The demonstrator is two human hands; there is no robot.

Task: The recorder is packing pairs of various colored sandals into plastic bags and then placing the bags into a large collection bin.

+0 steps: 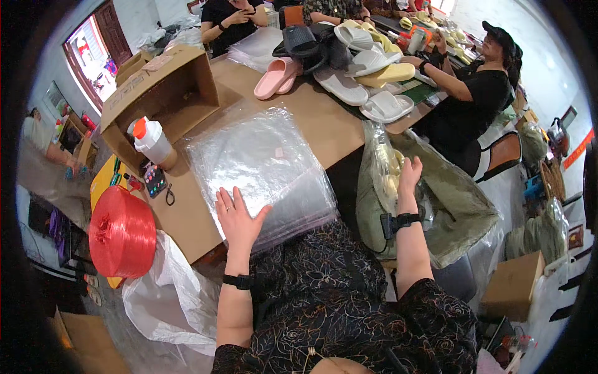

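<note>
Centrally, clear bags (252, 153), long axis perhaps slanting away leftward, left hand (240, 218) spread atop, right hand (408, 177) loosely uncurled.

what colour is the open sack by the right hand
The sack is dull green, clearest in the head view.

Person's two bare arms come in from the lower edge, approx. parallel, grips well apart. L forearm (235, 311) runs nearly straight up the view; L wrist (240, 257) is in line w/ it, v. little bend. L grip (240, 219) is palm down, back of hand to viewer, fingers pointing fwd & spread, thumb stuck out to the R, digits near flat. R forearm (415, 255) leans fwd & slightly L; R wrist (406, 202) approx. straight. R grip (408, 177) sits a bit higher in view than the L, fingers fwd, loosely bent, w/ a gap betw. digits; finer detail too small to tell.
</note>
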